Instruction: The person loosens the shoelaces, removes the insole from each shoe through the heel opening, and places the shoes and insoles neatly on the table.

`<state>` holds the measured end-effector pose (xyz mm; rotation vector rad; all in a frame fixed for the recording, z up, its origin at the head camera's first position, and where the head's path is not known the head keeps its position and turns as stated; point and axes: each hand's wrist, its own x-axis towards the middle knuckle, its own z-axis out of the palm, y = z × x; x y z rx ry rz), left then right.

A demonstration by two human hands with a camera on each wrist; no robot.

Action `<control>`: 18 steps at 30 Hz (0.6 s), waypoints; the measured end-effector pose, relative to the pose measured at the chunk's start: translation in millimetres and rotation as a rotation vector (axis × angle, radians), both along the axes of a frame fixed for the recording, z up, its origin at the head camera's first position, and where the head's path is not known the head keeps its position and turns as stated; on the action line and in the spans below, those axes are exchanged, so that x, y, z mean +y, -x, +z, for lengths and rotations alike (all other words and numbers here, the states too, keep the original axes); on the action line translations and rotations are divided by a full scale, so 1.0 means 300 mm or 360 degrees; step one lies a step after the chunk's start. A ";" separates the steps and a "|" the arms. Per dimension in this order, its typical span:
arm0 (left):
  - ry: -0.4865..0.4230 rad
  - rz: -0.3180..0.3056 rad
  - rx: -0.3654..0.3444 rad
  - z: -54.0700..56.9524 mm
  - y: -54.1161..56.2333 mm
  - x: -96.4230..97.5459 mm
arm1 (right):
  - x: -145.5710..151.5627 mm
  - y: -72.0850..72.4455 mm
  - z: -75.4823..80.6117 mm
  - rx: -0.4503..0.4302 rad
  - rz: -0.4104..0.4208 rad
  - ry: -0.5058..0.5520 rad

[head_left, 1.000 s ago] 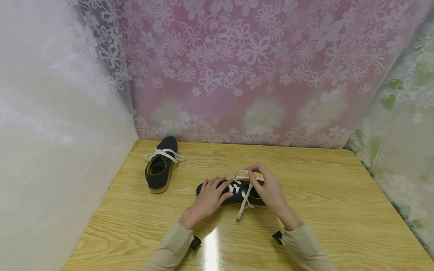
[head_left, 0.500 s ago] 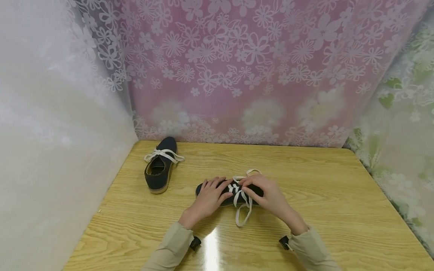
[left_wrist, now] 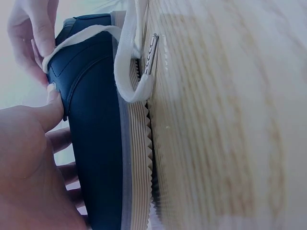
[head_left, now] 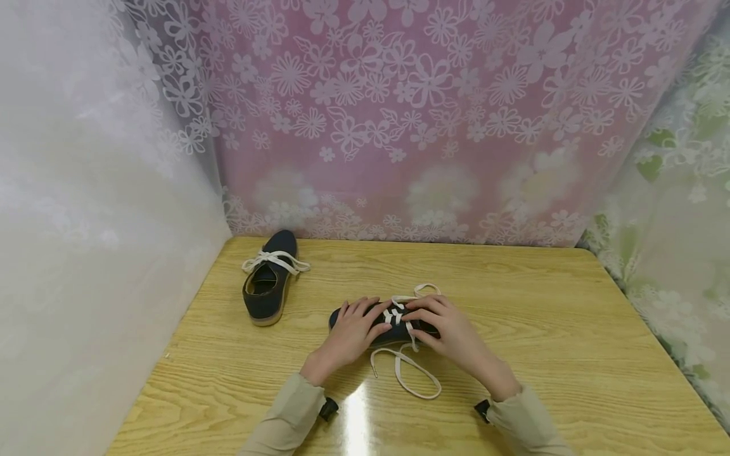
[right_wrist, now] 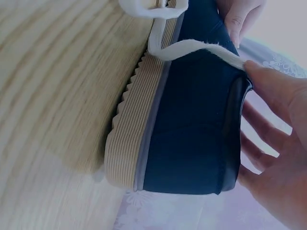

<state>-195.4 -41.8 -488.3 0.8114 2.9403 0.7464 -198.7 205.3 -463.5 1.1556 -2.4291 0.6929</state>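
Note:
A dark navy lace-up shoe lies sideways on the table, toe to the left. My left hand holds its front part, fingers over the top and thumb on the near side. My right hand is spread over the opening, and its thumb touches the white shoelace at the shoe's edge in the right wrist view. That lace runs down the near side, and its loose end with a metal tip lies by the sole. Another lace end loops out beyond the far side. The fingertips inside the opening are partly hidden.
A second dark shoe with its white laces tied in a bow stands at the table's back left. Floral sheets hang behind and at both sides of the wooden table.
My right hand has let the raised lace drop; one end now curls on the table at the near side, another beyond the shoe. Its fingers have spread over the opening. My left hand stays put.

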 end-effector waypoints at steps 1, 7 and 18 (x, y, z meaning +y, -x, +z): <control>0.0002 0.0000 0.0002 -0.001 0.000 0.000 | 0.004 -0.002 0.000 -0.0005 -0.0001 0.0008; -0.0011 -0.0008 0.0008 -0.003 0.001 0.000 | 0.042 0.001 0.012 0.0075 -0.0118 0.0106; -0.0041 -0.0032 0.0027 -0.004 0.000 0.000 | 0.088 0.030 0.048 0.0299 -0.0512 -0.0319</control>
